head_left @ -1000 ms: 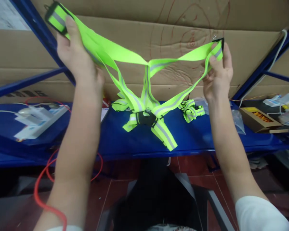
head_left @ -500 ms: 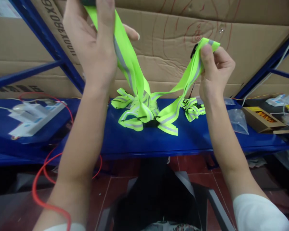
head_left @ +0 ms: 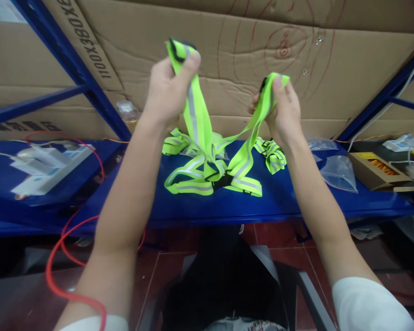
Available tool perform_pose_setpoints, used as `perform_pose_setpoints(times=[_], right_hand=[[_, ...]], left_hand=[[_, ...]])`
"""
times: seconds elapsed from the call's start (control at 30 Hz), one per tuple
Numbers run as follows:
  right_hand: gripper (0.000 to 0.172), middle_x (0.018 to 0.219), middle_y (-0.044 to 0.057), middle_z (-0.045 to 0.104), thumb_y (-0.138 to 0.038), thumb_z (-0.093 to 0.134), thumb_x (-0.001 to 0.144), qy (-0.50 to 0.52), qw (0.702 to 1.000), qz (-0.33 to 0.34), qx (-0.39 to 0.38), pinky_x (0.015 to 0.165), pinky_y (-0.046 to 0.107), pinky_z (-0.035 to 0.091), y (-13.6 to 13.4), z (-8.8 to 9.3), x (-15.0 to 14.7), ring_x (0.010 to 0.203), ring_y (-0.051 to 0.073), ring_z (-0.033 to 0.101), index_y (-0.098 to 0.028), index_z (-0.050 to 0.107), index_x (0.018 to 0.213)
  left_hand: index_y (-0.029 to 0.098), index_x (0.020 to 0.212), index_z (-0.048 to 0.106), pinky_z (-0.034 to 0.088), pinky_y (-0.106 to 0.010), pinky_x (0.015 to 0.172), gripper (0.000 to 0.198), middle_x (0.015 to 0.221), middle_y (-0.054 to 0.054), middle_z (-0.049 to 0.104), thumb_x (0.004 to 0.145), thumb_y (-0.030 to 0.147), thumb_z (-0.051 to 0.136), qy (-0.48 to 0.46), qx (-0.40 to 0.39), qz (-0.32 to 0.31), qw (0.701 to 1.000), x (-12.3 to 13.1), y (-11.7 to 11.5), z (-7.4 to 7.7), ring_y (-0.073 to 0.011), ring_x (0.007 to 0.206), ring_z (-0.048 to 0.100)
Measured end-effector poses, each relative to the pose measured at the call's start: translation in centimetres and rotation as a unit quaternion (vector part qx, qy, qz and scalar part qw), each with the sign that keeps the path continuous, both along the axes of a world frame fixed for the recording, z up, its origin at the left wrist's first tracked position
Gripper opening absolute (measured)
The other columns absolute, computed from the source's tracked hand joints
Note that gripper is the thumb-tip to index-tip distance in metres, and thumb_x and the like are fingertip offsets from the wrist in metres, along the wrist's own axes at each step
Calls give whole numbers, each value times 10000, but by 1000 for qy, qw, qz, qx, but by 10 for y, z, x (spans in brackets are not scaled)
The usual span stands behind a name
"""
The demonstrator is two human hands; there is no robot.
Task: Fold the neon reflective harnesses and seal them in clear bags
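Note:
A neon-yellow reflective harness [head_left: 196, 186] with grey stripes lies partly on the blue shelf [head_left: 179, 211], two of its straps lifted. My left hand [head_left: 169, 87] is closed on one strap close to a black buckle, thumb pressed on top. My right hand [head_left: 284, 103] pinches the other strap, with black hardware beside the fingers. Both straps slope down to a black joining piece [head_left: 222, 180] at the middle of the harness. Behind my right wrist rests a folded bundle of the same webbing [head_left: 274, 156]. More of that webbing lies behind the lifted left strap.
Clear plastic bags [head_left: 340, 172] and an open cardboard box [head_left: 379, 170] lie on the right. At left are white power strips [head_left: 51, 168] and a red cable [head_left: 57, 257]. A large cardboard sheet [head_left: 248, 69] stands behind, between blue posts [head_left: 65, 59].
My left hand has come down and to the right with its strap, bringing the buckle into view. My right hand has shifted left and slightly lower. The harness on the shelf has spread a little.

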State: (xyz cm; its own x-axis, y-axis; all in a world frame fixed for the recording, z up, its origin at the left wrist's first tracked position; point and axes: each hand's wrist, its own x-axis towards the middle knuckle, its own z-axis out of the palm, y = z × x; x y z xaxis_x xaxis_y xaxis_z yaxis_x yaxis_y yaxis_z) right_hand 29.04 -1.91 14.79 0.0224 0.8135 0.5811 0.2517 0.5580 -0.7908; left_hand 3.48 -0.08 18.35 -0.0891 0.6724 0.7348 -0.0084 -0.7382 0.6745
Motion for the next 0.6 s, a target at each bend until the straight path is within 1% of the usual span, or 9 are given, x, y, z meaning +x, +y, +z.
perform_pose_setpoints(times=[0.07, 0.17, 0.23, 0.3, 0.37, 0.43, 0.47, 0.53, 0.6], right_hand=[[713, 943, 39, 713, -945, 650, 814, -17, 1000, -16, 17, 792, 378, 597, 19, -17, -4, 1037, 248, 689, -330, 674, 1175], [619, 882, 51, 690, -842, 707, 852, 7, 999, -30, -19, 699, 360, 608, 50, -46, -8, 919, 251, 724, -247, 718, 1024], [534, 919, 71, 729, -718, 696, 930, 57, 992, -27, -109, 712, 372, 630, 66, -63, -8, 875, 247, 747, -216, 718, 1111], [537, 1035, 105, 775, -577, 696, 969, 74, 978, -38, -189, 828, 403, 650, 74, -76, -4, 949, 258, 772, -195, 659, 1344], [702, 1187, 144, 784, -502, 768, 921, 23, 975, -59, -215, 974, 438, 628, 69, -84, 3, 1102, 285, 764, -188, 567, 1515], [766, 1277, 169, 772, -522, 845, 843, -77, 977, -58, -191, 1041, 453, 595, 51, -87, 13, 1186, 316, 734, -179, 617, 1489], [712, 1257, 173, 780, -567, 839, 840, -127, 975, -36, -178, 1022, 448, 593, 38, -87, 17, 1152, 317, 738, -168, 679, 1408], [606, 1097, 137, 808, -711, 729, 897, -227, 954, 50, -188, 890, 407, 595, 5, -85, 24, 981, 277, 747, -183, 777, 1190], [672, 944, 80, 802, -810, 759, 818, -323, 909, 105, -243, 724, 356, 546, -30, -82, 26, 810, 241, 724, -216, 774, 1133]], left_hand=[[211, 750, 628, 401, -267, 603, 365, 655, 45, 533, 940, 409, 868, 91, 7, 36, 995, -1, 29, -21, -99, 600, 460], [207, 814, 650, 512, -302, 767, 417, 735, 12, 595, 875, 533, 902, 84, -51, 91, 991, 3, 72, -58, -160, 784, 609], [198, 894, 644, 572, -383, 890, 488, 864, -54, 667, 889, 645, 842, 53, -142, 95, 984, 5, 93, -81, -246, 979, 707], [181, 1009, 658, 575, -492, 1030, 543, 1070, -150, 724, 905, 698, 786, 66, -238, 98, 964, 3, 102, -99, -339, 1215, 702], [161, 1158, 666, 480, -564, 1202, 606, 1346, -232, 686, 834, 630, 871, 118, -280, 161, 939, -4, 97, -109, -406, 1466, 567], [148, 1274, 657, 356, -567, 1312, 725, 1531, -255, 595, 726, 519, 955, 193, -254, 245, 915, -15, 78, -111, -430, 1591, 424], [147, 1281, 666, 355, -562, 1310, 724, 1529, -249, 604, 718, 506, 945, 236, -223, 261, 909, -20, 65, -109, -430, 1570, 449], [165, 1121, 727, 510, -512, 1149, 537, 1251, -190, 749, 803, 585, 830, 326, -182, 204, 905, -32, 35, -104, -375, 1288, 672], [192, 915, 737, 577, -410, 900, 516, 925, -109, 759, 829, 701, 734, 443, -203, 46, 872, -42, 5, -101, -291, 957, 727]])
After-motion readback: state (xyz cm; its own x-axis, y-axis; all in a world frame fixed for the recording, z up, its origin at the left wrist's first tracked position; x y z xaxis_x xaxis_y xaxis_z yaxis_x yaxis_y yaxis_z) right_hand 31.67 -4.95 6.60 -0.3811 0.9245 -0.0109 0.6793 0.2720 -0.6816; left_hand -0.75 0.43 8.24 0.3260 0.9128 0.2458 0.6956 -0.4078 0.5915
